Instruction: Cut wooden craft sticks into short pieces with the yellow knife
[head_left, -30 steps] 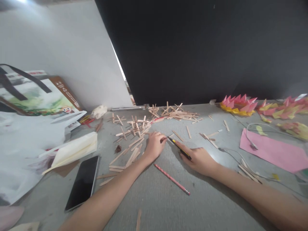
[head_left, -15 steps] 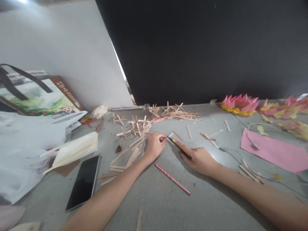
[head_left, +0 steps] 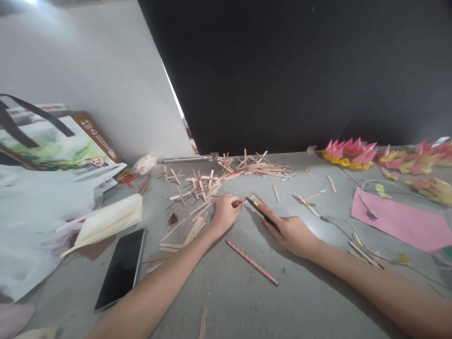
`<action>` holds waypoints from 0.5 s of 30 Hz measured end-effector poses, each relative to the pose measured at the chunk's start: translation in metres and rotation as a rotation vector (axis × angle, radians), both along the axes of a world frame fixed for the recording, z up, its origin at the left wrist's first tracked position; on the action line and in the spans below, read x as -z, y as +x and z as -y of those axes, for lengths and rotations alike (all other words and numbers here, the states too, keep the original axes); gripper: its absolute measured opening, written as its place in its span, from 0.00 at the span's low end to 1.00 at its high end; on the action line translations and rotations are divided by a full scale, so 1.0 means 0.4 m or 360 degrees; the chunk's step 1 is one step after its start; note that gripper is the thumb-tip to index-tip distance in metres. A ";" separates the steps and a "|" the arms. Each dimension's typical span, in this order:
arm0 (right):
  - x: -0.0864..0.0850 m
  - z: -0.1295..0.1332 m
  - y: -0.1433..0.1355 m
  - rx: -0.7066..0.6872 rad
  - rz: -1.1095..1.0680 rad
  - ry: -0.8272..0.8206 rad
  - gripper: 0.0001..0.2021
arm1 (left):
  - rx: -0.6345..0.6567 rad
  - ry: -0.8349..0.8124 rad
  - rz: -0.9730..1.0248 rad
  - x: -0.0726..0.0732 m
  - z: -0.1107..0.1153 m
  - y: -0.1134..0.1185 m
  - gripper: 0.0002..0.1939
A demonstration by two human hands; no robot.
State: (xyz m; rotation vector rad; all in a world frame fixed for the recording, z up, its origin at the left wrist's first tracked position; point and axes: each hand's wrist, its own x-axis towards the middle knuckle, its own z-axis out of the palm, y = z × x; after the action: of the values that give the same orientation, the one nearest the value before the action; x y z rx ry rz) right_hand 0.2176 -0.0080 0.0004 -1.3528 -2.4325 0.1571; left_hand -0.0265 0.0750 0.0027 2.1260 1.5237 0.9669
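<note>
Around the middle of the table, my left hand (head_left: pixel 227 210) is closed in a pinch, thumb against fingers. A short pale bit of a wooden craft stick (head_left: pixel 249 198) shows at its fingertips; the fingers hide the rest. My right hand (head_left: pixel 294 235) grips a black and yellow utility knife (head_left: pixel 263 213), its tip pointing up-left, close to the stick and the left fingertips. Loose wooden craft sticks (head_left: pixel 195 230) lie beside my left hand. Between my forearms rests a pink patterned pencil (head_left: pixel 252 262) with an eraser end.
Behind the hands is a pile of craft sticks (head_left: pixel 263 168), some joined into crosses. On the left are a phone (head_left: pixel 121 268), a white plastic bag (head_left: pixel 38 221) and a printed bag (head_left: pixel 52 139). To the right lie pink paper (head_left: pixel 399 219), a white cable (head_left: pixel 365 202) and a pink-yellow paper crown (head_left: pixel 349 154).
The knife has tilted slightly in my right hand, its tip a little higher. My left hand keeps its pinch in nearly the same place. The whole view has shifted slightly.
</note>
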 end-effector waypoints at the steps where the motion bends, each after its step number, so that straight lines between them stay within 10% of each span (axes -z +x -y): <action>1: 0.000 0.000 0.000 0.0002 0.0004 0.0011 0.29 | 0.0012 0.0018 -0.0019 0.000 0.000 0.001 0.03; 15: 0.010 -0.006 0.007 -0.0079 0.0036 0.0075 0.28 | 0.0048 0.0040 -0.0096 0.003 -0.001 0.001 0.04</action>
State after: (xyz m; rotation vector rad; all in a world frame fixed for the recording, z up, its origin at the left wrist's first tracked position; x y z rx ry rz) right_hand 0.2204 -0.0055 -0.0035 -1.2819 -2.4736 0.0965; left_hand -0.0260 0.0754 0.0017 2.2078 1.5102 0.9241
